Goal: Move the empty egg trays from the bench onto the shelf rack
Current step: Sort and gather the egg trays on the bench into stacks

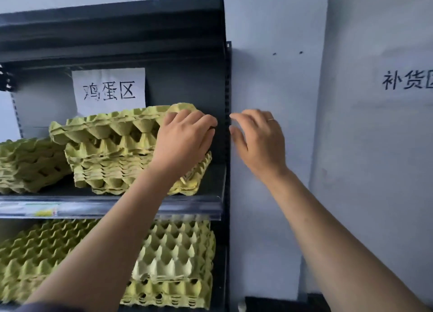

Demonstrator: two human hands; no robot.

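Head view: the left hand (pixel 185 140) curls over the right edge of the top egg tray (pixel 112 126), stacked in the shelf rack (pixel 192 206). The right hand (pixel 260 138) hovers spread and empty. The moulded pulp looks light and crushable, so hold it by opposite rims.

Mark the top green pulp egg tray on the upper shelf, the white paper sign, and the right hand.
top green pulp egg tray (pixel 110 127), head view, front row of cups.
white paper sign (pixel 108 90), head view, centre of the sheet.
right hand (pixel 260 140), head view, back of the hand.
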